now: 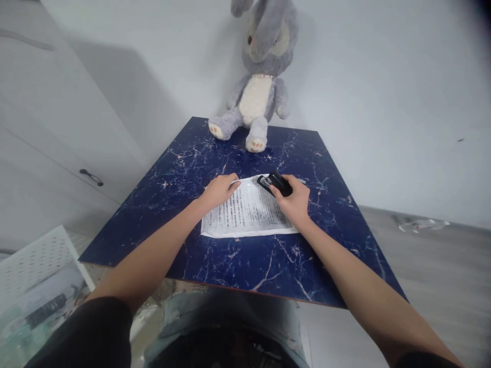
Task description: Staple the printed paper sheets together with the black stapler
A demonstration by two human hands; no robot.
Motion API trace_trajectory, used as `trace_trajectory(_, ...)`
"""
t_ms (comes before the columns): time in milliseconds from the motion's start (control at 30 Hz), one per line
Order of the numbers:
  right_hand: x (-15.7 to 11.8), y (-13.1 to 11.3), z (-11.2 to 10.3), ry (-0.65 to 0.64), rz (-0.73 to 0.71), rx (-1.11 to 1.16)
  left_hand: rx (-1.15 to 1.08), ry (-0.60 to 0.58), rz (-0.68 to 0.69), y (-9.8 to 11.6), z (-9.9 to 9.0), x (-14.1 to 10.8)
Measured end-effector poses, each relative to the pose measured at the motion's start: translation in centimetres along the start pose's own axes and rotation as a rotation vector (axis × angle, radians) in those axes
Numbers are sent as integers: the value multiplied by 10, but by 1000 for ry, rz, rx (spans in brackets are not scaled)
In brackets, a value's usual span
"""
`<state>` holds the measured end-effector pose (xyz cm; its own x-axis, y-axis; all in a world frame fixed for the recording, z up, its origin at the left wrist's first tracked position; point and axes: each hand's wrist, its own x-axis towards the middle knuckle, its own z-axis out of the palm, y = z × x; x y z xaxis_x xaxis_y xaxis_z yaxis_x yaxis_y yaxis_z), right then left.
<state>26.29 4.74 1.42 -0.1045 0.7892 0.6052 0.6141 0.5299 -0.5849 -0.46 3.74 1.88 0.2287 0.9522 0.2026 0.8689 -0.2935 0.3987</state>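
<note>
Printed paper (253,209), seemingly more than one sheet, lies on the blue marble-patterned table (245,266) in front of me. My left hand (219,191) grips its far left edge, thumb on top and fingers along the border. In my right hand (294,200) is a black stapler (280,183), with the fingers wrapped around its body. The stapler's front end points left over the far edge of the paper, its jaws apart. Whether paper sits between the jaws is too unclear to tell.
A grey plush rabbit (255,97) sits at the table's far edge, against the white wall. To the left stand a white cabinet with a dark handle (91,177) and a white perforated basket (42,260) holding packages. A clear plastic item (422,225) lies on the floor at right.
</note>
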Motion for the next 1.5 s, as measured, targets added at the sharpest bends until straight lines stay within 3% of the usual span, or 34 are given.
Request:
trace_trajectory(400, 4, -1, -6, -26, -36, -40, 153, 11, -59, -2, -9, -1)
trace_trajectory(467, 8, -6, -18, -116, -51, -67, 137, 32, -82, -6, -14, -1)
trace_trajectory(700, 18, -27, -69, -623, -25, -154, -34, 103, -175, -20, -14, 1)
trace_trajectory(800, 17, -31, -77, -819, -40, -114, -57, 118, -250, -23, -11, 3)
trace_trajectory(867, 15, -33, -76, -885, -53, -95, -60, 139, -280, -24, -11, 4)
trace_trajectory(1100, 4, -41, -67, -936, -81, -84, -64, 138, -253, -15, -13, 2)
trace_trajectory(1500, -7, -54, -56, -870, -88, -108, -84, 190, -223, 2, -19, -3)
